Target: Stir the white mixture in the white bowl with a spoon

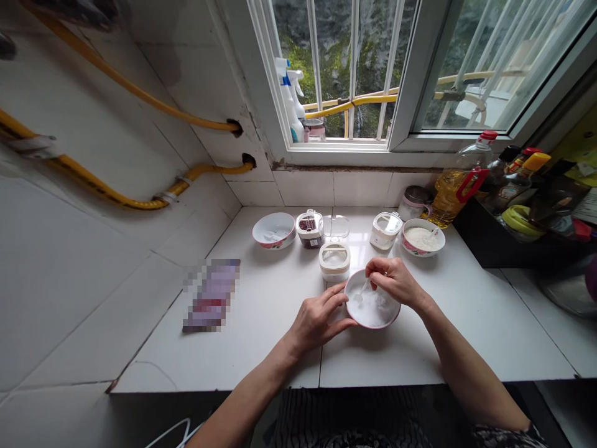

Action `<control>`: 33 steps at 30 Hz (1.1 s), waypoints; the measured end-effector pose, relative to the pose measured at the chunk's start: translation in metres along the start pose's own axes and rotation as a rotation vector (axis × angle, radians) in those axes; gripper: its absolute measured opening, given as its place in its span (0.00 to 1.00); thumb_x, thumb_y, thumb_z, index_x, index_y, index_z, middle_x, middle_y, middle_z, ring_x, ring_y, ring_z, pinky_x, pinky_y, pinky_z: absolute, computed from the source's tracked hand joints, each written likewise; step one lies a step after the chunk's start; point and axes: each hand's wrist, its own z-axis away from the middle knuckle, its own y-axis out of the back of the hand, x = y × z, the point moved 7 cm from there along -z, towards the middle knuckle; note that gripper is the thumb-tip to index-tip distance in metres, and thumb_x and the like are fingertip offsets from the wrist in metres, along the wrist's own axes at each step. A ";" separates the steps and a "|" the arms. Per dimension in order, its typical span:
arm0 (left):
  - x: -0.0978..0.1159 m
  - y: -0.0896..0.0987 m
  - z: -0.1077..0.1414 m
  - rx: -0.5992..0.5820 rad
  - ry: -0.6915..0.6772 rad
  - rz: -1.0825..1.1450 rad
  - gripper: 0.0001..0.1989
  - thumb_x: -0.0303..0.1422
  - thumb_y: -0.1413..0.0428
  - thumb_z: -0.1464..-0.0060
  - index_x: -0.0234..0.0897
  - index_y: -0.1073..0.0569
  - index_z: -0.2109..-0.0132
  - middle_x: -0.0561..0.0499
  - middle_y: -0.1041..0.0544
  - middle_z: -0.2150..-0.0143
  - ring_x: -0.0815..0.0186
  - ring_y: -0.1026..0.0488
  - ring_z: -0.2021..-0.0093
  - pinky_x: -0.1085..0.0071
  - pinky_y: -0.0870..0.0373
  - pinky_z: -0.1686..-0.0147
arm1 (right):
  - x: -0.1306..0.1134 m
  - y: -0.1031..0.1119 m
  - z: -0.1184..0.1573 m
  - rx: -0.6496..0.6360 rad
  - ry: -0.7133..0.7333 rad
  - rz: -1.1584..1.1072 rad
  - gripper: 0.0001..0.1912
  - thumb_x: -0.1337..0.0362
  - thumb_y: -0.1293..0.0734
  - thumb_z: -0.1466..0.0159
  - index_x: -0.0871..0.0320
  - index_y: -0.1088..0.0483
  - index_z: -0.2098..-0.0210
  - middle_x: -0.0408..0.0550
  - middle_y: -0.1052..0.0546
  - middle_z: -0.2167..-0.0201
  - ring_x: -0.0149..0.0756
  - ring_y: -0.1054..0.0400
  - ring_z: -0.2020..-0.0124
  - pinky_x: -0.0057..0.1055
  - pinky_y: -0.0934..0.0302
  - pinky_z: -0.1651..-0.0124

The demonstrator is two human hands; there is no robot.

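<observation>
Left hand (318,316): grasping bowl (374,326) by its rim, presumably for steadiness. Right hand (396,280): pinching spoon (364,288), apparently for control. Bowl: nearer the desk's (252,348) front edge than back, holding white powder (380,308). Spoon: slanted, lower end at the powder.

The desk (270,348) and powder (377,307) are white, the nearest bowl (373,327) pink-rimmed, the two farther bowls (262,242) white with pink floral print, the hoses (205,169) yellow, and the bottle cap (488,135) red.
</observation>
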 end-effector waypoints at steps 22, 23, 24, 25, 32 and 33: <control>-0.004 -0.003 0.001 -0.002 -0.005 0.025 0.16 0.45 0.45 0.38 0.37 0.32 0.53 0.35 0.23 0.47 0.58 0.19 0.55 0.70 0.20 0.66 | 0.031 0.012 -0.010 0.102 -0.279 -0.513 0.05 0.65 0.36 0.55 0.60 0.29 0.81 0.43 0.28 0.89 0.26 0.45 0.86 0.25 0.53 0.81; -0.004 -0.003 0.001 -0.001 -0.002 0.027 0.17 0.45 0.45 0.38 0.37 0.32 0.53 0.35 0.23 0.47 0.59 0.19 0.57 0.70 0.20 0.67 | 0.032 0.012 -0.010 0.112 -0.287 -0.525 0.05 0.65 0.36 0.55 0.60 0.29 0.80 0.43 0.28 0.89 0.26 0.45 0.86 0.25 0.53 0.80; -0.004 -0.003 0.001 0.002 -0.001 0.027 0.17 0.46 0.45 0.38 0.37 0.32 0.53 0.35 0.23 0.47 0.60 0.18 0.59 0.70 0.20 0.68 | 0.033 0.012 -0.011 0.128 -0.292 -0.540 0.05 0.64 0.35 0.55 0.60 0.30 0.80 0.44 0.28 0.88 0.26 0.44 0.86 0.25 0.52 0.80; -0.004 -0.003 0.001 0.005 -0.002 0.024 0.17 0.46 0.46 0.38 0.37 0.32 0.53 0.35 0.23 0.47 0.61 0.18 0.61 0.70 0.21 0.69 | 0.034 0.012 -0.012 0.148 -0.292 -0.556 0.05 0.64 0.35 0.55 0.60 0.30 0.79 0.44 0.27 0.88 0.27 0.43 0.85 0.26 0.51 0.80; -0.002 -0.001 0.000 0.019 0.008 0.003 0.18 0.48 0.48 0.37 0.36 0.32 0.55 0.37 0.22 0.50 0.68 0.21 0.72 0.72 0.22 0.72 | 0.014 0.018 -0.012 0.378 -0.002 -0.415 0.09 0.59 0.35 0.42 0.57 0.32 0.67 0.47 0.22 0.76 0.32 0.34 0.77 0.31 0.38 0.71; -0.002 -0.001 0.000 0.019 0.007 0.003 0.18 0.48 0.48 0.37 0.36 0.32 0.55 0.37 0.22 0.50 0.67 0.21 0.72 0.72 0.22 0.72 | 0.007 0.018 -0.010 0.399 0.068 -0.328 0.08 0.59 0.36 0.39 0.57 0.32 0.65 0.48 0.21 0.73 0.34 0.32 0.75 0.32 0.37 0.69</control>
